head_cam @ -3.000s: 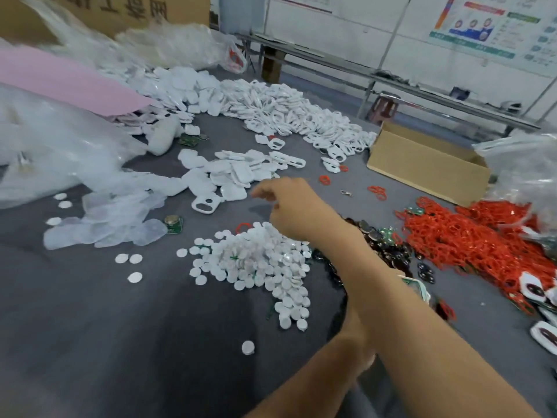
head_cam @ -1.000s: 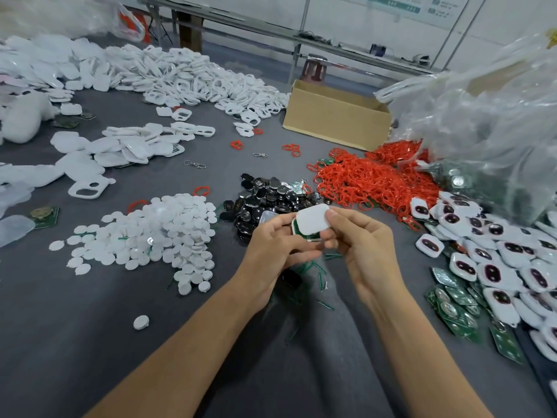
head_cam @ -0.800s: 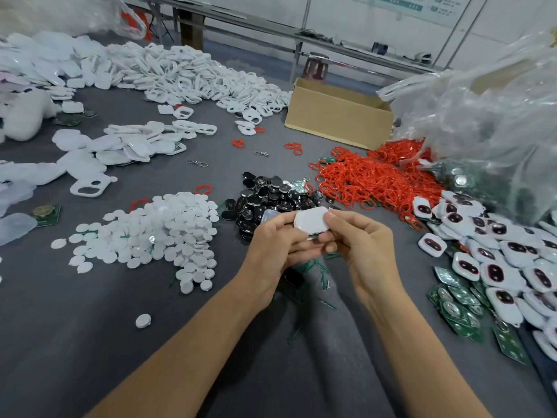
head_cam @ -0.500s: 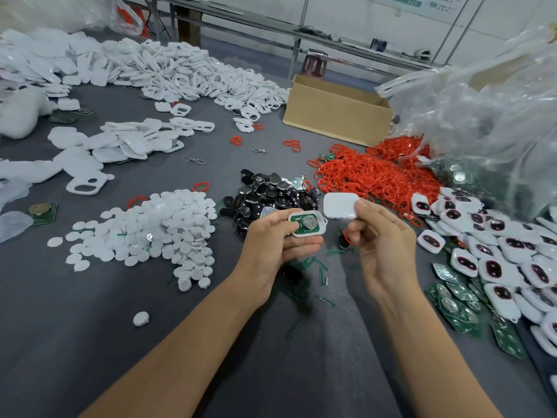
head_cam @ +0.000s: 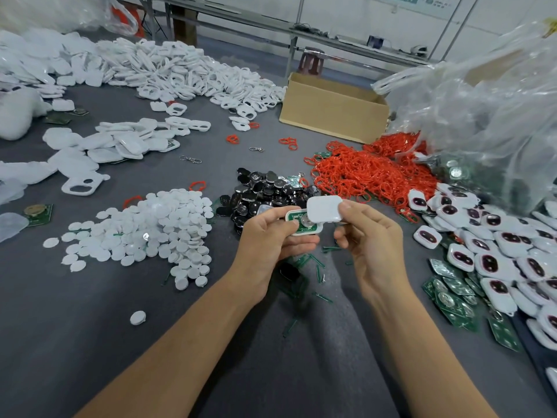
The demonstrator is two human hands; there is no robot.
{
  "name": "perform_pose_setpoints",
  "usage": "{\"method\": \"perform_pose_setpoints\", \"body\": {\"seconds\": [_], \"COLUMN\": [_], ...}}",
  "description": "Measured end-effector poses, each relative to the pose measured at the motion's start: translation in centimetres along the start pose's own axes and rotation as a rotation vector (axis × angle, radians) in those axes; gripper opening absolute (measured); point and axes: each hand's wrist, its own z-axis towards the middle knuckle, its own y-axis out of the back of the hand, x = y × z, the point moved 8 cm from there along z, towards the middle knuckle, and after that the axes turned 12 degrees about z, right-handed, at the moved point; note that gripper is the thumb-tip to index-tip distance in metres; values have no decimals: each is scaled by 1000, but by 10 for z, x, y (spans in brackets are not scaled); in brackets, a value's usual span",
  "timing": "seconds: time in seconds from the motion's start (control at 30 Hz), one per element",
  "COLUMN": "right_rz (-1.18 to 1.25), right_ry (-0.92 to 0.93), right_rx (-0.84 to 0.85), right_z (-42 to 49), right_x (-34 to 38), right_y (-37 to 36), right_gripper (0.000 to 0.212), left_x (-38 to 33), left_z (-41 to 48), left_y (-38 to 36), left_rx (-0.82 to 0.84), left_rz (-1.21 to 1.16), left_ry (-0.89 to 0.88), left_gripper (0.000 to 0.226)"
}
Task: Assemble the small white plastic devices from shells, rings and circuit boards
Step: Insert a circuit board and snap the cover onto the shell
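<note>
Since 0.5 s back, cover shell (head_cam: 325, 209) has come from clear of the base shell (head_cam: 303, 233) to overlapping its right end. Right grip (head_cam: 373, 239) pinches the cover's edge. Left grip (head_cam: 268, 239) holds the base above the desk (head_cam: 90, 327), with circuit board (head_cam: 291, 217) and coin cell (head_cam: 307, 222) face up. Parts are likely light, stiff, slick plastic, so hold by the rims, not the board.

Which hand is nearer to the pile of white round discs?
Left. The left hand, gripping an open shell, is just right of the disc pile; the right hand, pinching a white cover, is farther right, beyond the left one.
</note>
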Motion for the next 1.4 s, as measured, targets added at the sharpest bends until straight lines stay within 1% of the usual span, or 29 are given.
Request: {"method": "perform_pose_setpoints", "body": {"seconds": [0.1, 0.3, 0.4, 0.53, 0.67, 0.73, 0.8, 0.87, 0.97, 1.0, 1.07, 1.2, 1.4], "right_rz": [-53, -150, -210, -348, -544, -555, -501, -416, -154, -78, -29, -49, -63], "right_ry": [-6, 18, 53, 167, 315, 341, 294, 178, -44, -102, -175, -178, -176], "right_rx": [14, 23, 18, -20, -69, -96, -106, -101, -23, 6, 70, 151, 145], "right_z": [-1, -4, -4, -4, -9, -10, -8, -4, -1, 0, 0, 1, 5], "right_x": [-4, -10, -10, -4, 3, 6, 4, -3, -17, -21, -23, -22, -23], "right_y": [-3, -8, -9, -7, -6, -6, -3, 2, 1, 0, -4, -6, -2], "right_gripper": [6, 8, 8, 12, 7, 11, 12, 11, 4, 10, 18, 14, 10], "left_x": [0, 0, 0, 0, 1, 0, -1, -1, -2, -2, -3, -3, -5], "left_z": [0, -1, -1, -1, -1, -1, -1, -2, -3, -3, -4, -3, -6], "left_y": [-1, -2, -2, -2, -1, -1, -1, -2, -7, -7, -7, -6, -10], "left_rx": [2, 34, 27, 19, -8, -11, -7, 9, 51, 62, 65, 53, 77], "left_rz": [-12, -122, -113, -54, -5, 1, 4, 10, 55, 69, 101, 169, 239], "left_ry": [12, 57, 46, 26, 17, 2, -13, -19, -37, -47, -66, -97, -156], "left_gripper": [23, 27, 29, 24, 21, 22, 22, 21, 22, 22, 23, 26, 27]}}
